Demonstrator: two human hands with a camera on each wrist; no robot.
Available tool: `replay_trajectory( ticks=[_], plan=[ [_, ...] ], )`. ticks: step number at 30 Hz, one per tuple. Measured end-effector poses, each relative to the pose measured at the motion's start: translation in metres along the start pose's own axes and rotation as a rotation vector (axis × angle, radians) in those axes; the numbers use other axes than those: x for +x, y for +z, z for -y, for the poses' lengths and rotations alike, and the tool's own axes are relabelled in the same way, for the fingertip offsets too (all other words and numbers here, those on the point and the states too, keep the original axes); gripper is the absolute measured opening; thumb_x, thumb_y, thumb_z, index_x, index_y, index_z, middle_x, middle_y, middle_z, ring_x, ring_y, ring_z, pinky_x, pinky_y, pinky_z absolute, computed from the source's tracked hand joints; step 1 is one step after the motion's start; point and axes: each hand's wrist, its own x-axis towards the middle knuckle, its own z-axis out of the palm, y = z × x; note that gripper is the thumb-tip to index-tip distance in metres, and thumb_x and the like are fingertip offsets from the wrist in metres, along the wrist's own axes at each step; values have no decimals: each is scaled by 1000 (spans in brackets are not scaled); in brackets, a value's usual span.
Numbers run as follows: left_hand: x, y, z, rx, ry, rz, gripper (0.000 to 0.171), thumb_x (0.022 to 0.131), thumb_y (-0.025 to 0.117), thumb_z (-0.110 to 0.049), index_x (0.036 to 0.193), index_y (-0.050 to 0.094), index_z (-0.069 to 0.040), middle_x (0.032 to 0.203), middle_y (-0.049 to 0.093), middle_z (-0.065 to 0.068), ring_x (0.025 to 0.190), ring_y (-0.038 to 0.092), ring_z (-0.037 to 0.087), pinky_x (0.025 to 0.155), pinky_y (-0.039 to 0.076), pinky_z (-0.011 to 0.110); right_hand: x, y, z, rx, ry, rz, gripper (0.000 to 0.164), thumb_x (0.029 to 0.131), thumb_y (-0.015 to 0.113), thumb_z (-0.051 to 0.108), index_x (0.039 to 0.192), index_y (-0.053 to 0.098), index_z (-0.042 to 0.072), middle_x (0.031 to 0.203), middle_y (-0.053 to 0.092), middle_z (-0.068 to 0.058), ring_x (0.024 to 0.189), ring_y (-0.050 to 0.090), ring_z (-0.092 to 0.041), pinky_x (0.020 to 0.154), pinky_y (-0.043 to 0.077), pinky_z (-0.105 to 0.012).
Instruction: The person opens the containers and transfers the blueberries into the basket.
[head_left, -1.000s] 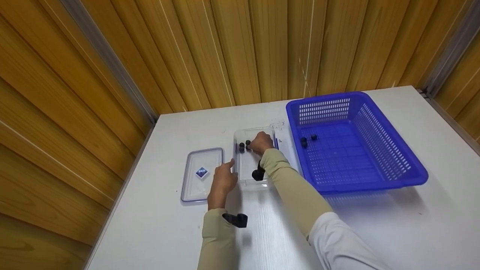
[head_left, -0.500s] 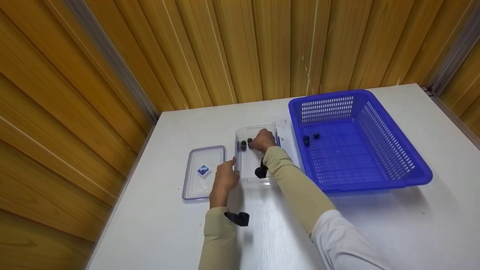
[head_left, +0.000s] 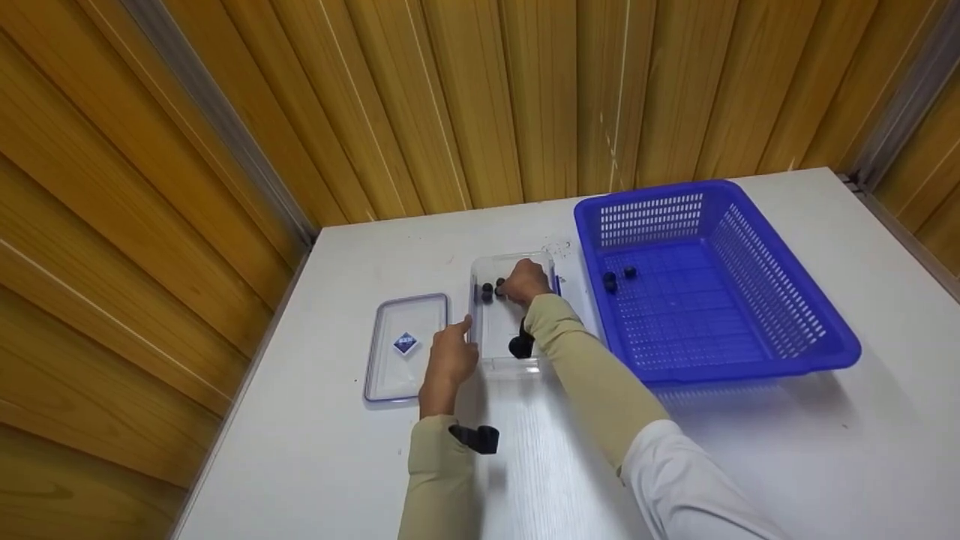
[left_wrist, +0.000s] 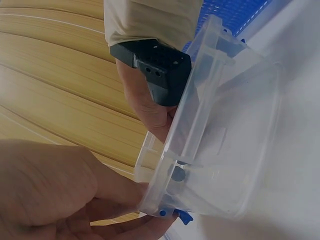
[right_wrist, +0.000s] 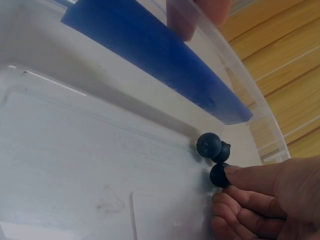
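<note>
A clear plastic box (head_left: 495,341) with low walls stands mid-table and holds several small dark balls (head_left: 487,292) at its far left corner. My right hand (head_left: 526,280) reaches inside it. In the right wrist view, my right thumb and forefinger pinch a dark ball (right_wrist: 219,176), beside two others (right_wrist: 209,145) in the corner. My left hand (head_left: 452,356) is at the box's left wall; the left wrist view shows its thumb and fingers gripping the box rim (left_wrist: 152,200). A blue clip flap (right_wrist: 160,62) lies along the box side.
To the right stands a large blue plastic basket (head_left: 716,371) with a few dark balls (head_left: 630,271) on its floor. A clear lid (head_left: 386,382) with a blue-and-white label (head_left: 406,343) lies left of the box. Yellow corrugated walls (head_left: 450,97) bound the white table (head_left: 300,450).
</note>
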Motion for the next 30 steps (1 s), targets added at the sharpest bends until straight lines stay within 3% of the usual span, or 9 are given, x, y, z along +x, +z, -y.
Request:
replay_trajectory(
  ticks=[4, 8, 16, 21, 26, 30],
  plan=[
    [1, 1, 1, -4, 8, -2, 47, 88, 54, 3, 135, 51, 2, 133, 54, 24, 125, 51, 38, 94, 46, 45, -1, 0, 0, -19, 7, -14, 29, 77, 73, 18, 96, 68, -4, 99, 70, -20, 76, 55, -22, 76, 51, -37],
    [-1, 2, 2, -12, 0, 4, 46, 89, 54, 3, 135, 51, 2, 135, 54, 23, 126, 49, 37, 96, 46, 45, 1, 4, 0, 35, 36, -1, 30, 77, 75, 18, 97, 69, -4, 97, 71, -19, 80, 61, -24, 76, 51, -36],
    [-2, 2, 0, -13, 7, 1, 47, 88, 55, 3, 135, 51, 2, 134, 54, 23, 123, 52, 37, 94, 47, 46, 22, 17, -9, 53, 58, -4, 34, 72, 77, 18, 94, 67, -5, 94, 68, -19, 82, 61, -28, 75, 52, -37],
    [-2, 3, 1, 7, 25, -7, 47, 88, 55, 2, 134, 52, 3, 132, 55, 24, 125, 50, 38, 97, 45, 46, 12, 9, -4, 44, 75, 13, 39, 76, 75, 19, 104, 66, -6, 107, 68, -21, 92, 61, -27, 86, 52, -38],
    [-2, 2, 1, 7, 8, 13, 46, 89, 54, 2, 135, 51, 2, 134, 54, 23, 123, 52, 36, 91, 48, 44, 0, 2, -1, 26, 52, 5, 40, 78, 75, 19, 107, 65, -6, 109, 68, -21, 87, 59, -25, 85, 51, -38],
    [0, -1, -1, 6, 1, 14, 47, 89, 54, 2, 135, 51, 2, 134, 54, 24, 116, 57, 33, 86, 49, 43, -3, -6, 4, 19, 49, 4, 37, 77, 75, 18, 105, 67, -5, 106, 69, -20, 81, 56, -24, 77, 51, -36]
  ],
)
